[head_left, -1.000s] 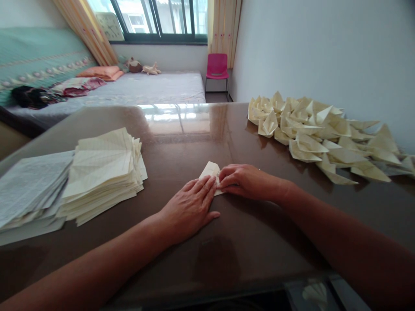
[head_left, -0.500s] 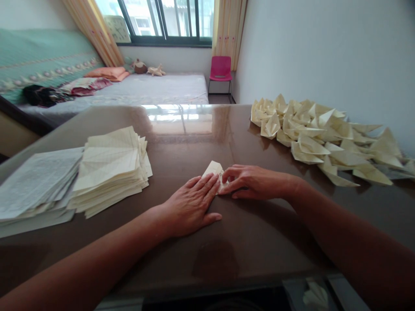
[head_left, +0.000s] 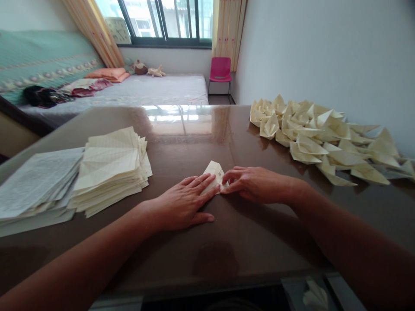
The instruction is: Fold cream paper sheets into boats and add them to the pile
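A small folded piece of cream paper (head_left: 213, 166) lies on the brown glossy table (head_left: 181, 149), partly covered by my fingers. My left hand (head_left: 184, 201) rests flat on its left part, fingers stretched out and thumb apart. From the right, my right hand (head_left: 251, 183) pinches the paper's right edge between bent fingers and thumb. To the left stands a stack of creased cream sheets (head_left: 108, 160). On the far right is a heap of folded paper boats (head_left: 311, 129), all in the same cream paper.
A pile of grey printed sheets (head_left: 39, 181) lies beside the cream stack, at the table's left. Beyond the table are a bed (head_left: 168, 88), a pink chair (head_left: 221, 70) and a window. A white wall (head_left: 320, 52) runs along the right side.
My left hand has slid slightly left, baring more of the folded paper, including a small printed mark. My right hand stays at the paper's right edge.
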Available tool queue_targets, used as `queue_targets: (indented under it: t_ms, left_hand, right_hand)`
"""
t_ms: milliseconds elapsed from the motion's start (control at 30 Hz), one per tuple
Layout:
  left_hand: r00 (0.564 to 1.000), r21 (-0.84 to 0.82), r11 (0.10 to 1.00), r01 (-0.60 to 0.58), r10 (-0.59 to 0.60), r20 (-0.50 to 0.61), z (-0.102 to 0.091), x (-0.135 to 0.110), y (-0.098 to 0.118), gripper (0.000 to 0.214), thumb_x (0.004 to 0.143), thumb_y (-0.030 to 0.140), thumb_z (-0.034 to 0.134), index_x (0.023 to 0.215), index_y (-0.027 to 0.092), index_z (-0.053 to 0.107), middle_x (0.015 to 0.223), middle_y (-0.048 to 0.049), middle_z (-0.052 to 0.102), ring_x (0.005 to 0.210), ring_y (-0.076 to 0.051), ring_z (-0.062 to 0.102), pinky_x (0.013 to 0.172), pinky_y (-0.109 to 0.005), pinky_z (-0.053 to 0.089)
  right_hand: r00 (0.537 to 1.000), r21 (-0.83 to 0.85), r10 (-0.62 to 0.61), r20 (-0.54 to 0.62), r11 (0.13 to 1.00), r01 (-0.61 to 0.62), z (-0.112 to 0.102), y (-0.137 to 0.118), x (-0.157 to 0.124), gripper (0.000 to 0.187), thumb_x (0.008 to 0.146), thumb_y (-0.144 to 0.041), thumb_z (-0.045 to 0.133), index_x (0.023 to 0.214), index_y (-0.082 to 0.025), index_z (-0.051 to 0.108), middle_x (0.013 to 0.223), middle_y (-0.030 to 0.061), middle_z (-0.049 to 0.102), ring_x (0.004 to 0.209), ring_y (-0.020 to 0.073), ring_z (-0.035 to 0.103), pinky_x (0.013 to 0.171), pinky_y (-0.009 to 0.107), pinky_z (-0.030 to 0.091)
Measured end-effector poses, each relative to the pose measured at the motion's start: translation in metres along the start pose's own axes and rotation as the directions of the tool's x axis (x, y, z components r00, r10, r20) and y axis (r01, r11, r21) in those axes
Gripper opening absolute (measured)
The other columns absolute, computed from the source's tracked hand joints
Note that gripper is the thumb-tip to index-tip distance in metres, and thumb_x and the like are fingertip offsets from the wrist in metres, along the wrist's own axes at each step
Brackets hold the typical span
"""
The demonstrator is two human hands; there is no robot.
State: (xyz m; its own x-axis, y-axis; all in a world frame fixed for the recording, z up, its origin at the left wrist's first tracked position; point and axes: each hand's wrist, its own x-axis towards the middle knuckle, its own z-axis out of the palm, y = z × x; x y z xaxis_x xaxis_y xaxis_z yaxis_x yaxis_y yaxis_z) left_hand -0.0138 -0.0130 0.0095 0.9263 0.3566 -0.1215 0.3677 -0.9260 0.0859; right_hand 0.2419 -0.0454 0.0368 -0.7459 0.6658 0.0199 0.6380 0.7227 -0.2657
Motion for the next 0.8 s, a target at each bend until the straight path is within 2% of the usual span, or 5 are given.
queue_targets:
  t_ms: [133,300,433,600,800]
  left_hand:
    - [0.999,0.039,0.999,0.003,-0.001,-0.052,0.001,0.003,-0.003,0.056,0.096,0.052,0.031,0.145,0.026,0.029,0.153,-0.0099,0.028,0.141,-0.023,0.026,0.111,-0.037,0.025]
    - [0.987,0.149,0.987,0.052,-0.028,-0.16,0.005,0.011,-0.001,0.04,0.097,0.037,0.036,0.134,0.024,0.046,0.144,-0.0085,0.044,0.132,-0.022,0.042,0.102,-0.035,0.038]
    - [0.987,0.256,0.966,0.04,0.001,-0.16,0.004,0.013,0.004,0.037,0.097,0.026,0.036,0.132,0.022,0.048,0.142,-0.008,0.047,0.129,-0.021,0.046,0.092,-0.033,0.046]
    - [0.985,0.346,0.937,0.055,0.007,-0.174,0.001,0.012,0.009,0.035,0.094,0.019,0.04,0.127,0.017,0.053,0.138,-0.0082,0.051,0.125,-0.02,0.049,0.085,-0.03,0.048]
    - [0.963,0.371,0.926,0.062,0.042,-0.265,0.012,0.014,0.003,0.032,0.092,0.019,0.046,0.122,0.016,0.056,0.133,-0.006,0.057,0.12,-0.019,0.052,0.081,-0.029,0.049]
  right_hand:
    - [0.999,-0.017,0.019,0.039,1.0,-0.018,-0.001,0.001,0.0,0.036,0.085,-0.014,0.052,0.111,-0.033,0.068,0.119,0.001,0.063,0.105,0.0181,0.057,0.079,0.028,0.047]
    - [0.999,0.033,0.039,0.018,0.999,-0.039,0.0,0.002,0.002,0.033,0.084,-0.015,0.054,0.109,-0.032,0.07,0.115,0.0009,0.065,0.102,0.0165,0.058,0.081,0.027,0.047]
    - [0.998,0.006,0.059,0.026,0.998,-0.06,0.0,-0.003,0.003,0.031,0.085,-0.018,0.054,0.109,-0.031,0.069,0.114,0.0012,0.065,0.103,0.017,0.058,0.081,0.028,0.046]
    - [0.997,-0.012,0.078,0.017,0.997,-0.077,-0.001,-0.006,0.004,0.022,0.087,-0.024,0.054,0.1,-0.028,0.071,0.109,0.0019,0.067,0.1,0.0175,0.059,0.084,0.028,0.044]
    - [0.999,-0.025,0.053,-0.012,0.998,-0.053,0.005,0.001,0.009,0.019,0.088,-0.035,0.056,0.097,-0.024,0.069,0.101,0.0032,0.067,0.093,0.0168,0.059,0.08,0.027,0.041]
